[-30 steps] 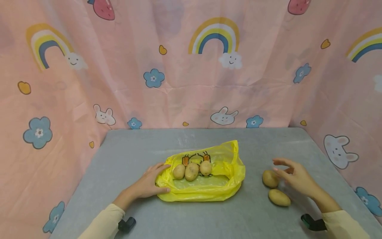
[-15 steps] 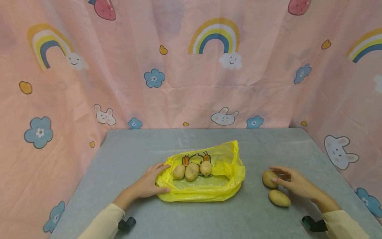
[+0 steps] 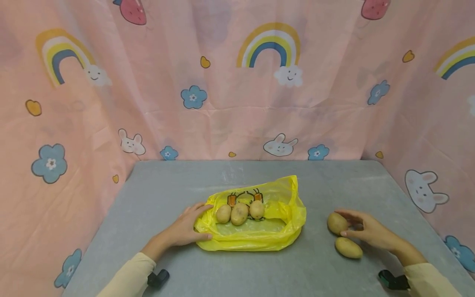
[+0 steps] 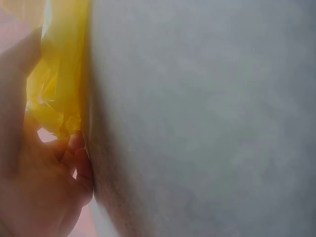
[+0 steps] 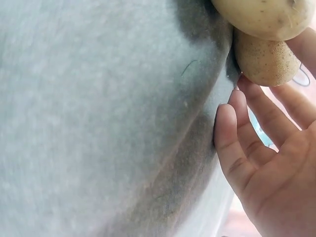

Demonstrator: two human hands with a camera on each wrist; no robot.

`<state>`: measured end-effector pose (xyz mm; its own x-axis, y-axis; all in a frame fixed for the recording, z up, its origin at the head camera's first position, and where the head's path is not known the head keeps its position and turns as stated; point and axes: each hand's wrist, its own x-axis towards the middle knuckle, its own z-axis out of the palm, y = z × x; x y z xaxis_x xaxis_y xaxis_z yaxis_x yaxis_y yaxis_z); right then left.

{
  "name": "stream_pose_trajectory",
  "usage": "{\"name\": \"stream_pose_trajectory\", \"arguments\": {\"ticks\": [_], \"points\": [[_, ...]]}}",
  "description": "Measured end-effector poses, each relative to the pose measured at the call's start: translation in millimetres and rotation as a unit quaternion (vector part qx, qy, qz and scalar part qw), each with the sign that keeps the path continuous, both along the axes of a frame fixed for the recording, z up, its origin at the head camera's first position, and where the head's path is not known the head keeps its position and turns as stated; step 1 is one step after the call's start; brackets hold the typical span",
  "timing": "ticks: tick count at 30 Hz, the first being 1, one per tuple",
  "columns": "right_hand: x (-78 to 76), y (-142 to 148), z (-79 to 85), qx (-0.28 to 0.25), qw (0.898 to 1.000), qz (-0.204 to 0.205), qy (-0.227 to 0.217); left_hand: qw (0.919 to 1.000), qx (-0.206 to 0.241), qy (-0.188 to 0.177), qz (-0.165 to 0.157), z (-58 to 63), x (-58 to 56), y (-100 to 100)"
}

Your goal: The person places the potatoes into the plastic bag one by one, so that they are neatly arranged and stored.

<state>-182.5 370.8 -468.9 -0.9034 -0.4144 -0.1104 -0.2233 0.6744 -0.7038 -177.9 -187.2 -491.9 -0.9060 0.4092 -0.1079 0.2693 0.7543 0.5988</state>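
A yellow plastic bag [image 3: 252, 243] lies on the table with its mouth open, and three potatoes [image 3: 239, 214] rest inside. At the bag's left end my left hand [image 3: 185, 227] holds it, thumb at the near rim and fingers at the far one; the left wrist view shows the yellow film [image 4: 61, 64] between thumb and fingers. On the right, my right hand [image 3: 375, 232] has thumb and fingertips around the side of a potato [image 3: 337, 224]. A second, longer potato [image 3: 349, 248] lies just nearer the body. Both potatoes [image 5: 264, 17] show in the right wrist view.
The grey table [image 3: 178, 272] carries the bag in the middle and the loose potatoes at right. A pink patterned curtain [image 3: 237, 115] encloses the back and both sides. Black wrist devices [image 3: 158, 279] sit at both forearms.
My right hand has come down from above onto the farther loose potato, its thumb and fingers now around it. The left hand and the bag have stayed in place.
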Motion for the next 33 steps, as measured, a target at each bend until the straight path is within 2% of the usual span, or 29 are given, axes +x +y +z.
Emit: {"name": "stream_pose_trajectory", "arguments": {"ticks": [19,33], "points": [[0.9,1.9,-0.7,-0.017,1.0,0.017,0.018,1.0,0.003,-0.005,0.002,1.2,0.7,0.0],[-1.5,-1.5,-1.2,-0.019,1.0,0.001,-0.002,1.0,0.005,-0.001,-0.003,0.3,0.3,-0.5]]}}
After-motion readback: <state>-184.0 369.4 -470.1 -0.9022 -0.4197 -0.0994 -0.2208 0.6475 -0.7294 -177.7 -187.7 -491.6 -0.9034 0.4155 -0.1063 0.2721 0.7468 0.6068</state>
